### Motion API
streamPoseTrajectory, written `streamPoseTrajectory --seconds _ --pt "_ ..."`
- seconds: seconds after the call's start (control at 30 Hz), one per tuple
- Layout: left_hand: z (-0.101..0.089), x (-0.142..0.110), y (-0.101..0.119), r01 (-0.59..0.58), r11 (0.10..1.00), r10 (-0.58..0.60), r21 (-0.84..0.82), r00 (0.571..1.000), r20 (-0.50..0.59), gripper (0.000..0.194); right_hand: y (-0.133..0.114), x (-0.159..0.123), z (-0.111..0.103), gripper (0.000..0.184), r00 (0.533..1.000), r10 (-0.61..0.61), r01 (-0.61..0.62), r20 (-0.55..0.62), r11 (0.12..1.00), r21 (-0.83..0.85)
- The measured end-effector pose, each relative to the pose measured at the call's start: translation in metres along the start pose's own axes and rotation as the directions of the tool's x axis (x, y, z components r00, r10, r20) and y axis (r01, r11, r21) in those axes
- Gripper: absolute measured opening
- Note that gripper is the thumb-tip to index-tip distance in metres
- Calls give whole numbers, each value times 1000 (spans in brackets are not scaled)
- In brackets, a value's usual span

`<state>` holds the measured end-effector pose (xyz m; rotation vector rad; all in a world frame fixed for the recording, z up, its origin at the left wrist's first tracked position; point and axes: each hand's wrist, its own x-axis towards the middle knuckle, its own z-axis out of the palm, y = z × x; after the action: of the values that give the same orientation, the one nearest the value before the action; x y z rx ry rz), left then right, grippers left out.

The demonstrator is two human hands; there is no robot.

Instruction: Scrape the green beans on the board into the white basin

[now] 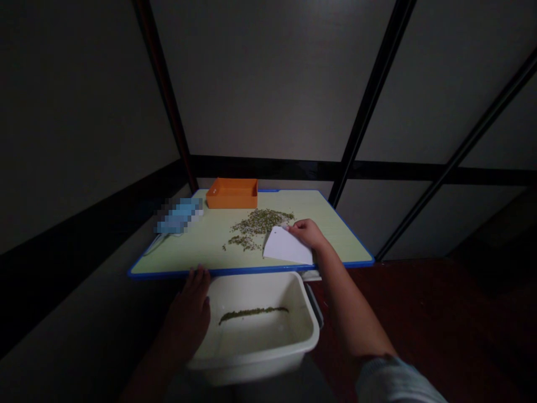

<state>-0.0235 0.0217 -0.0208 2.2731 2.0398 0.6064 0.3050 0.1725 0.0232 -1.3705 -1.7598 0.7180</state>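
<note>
In the head view my right hand [305, 230] is closed on the upper corner of a white flat scraper [287, 247] with a curved left edge. The scraper rests near the table's front edge, beside a spread of small green grains [262, 222]. My left hand [188, 310] is around the left rim of a white plastic tub [260, 350], its fingertips close to the table edge. Along the tub's floor lies a narrow line of similar green grains [254, 312]. The tub sits just below the table's front edge.
The pale table [335, 240] has a blue edge. An orange tray [232, 200] stands at its back left. A blurred blue item [179, 216] with a white cord lies at the left. Dark-framed panels [268, 84] rise behind the table.
</note>
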Motion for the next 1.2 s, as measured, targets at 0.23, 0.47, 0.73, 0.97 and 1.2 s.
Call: streamPoseTrajectory --seconds 0.23,0.47,0.73,0.97,1.2 --pt "-2 2 3 13 1000 -14 21 1000 12 54 -3 -1 0 46 999 -3 2 33 1000 16" --pt "-4 0 5 25 998 -26 56 999 22 55 -7 -2 3 46 1000 7 -6 20 998 -60" --pt "-14 0 14 52 993 -61 104 995 83 55 -13 -5 4 45 997 27 -16 77 990 -142" --pt "-22 0 20 69 990 -83 120 990 118 56 -12 -8 5 45 995 -46 44 92 999 17" --pt "-24 -1 23 77 992 -88 105 990 107 55 -3 -4 -2 46 952 84 -59 -295 994 94"
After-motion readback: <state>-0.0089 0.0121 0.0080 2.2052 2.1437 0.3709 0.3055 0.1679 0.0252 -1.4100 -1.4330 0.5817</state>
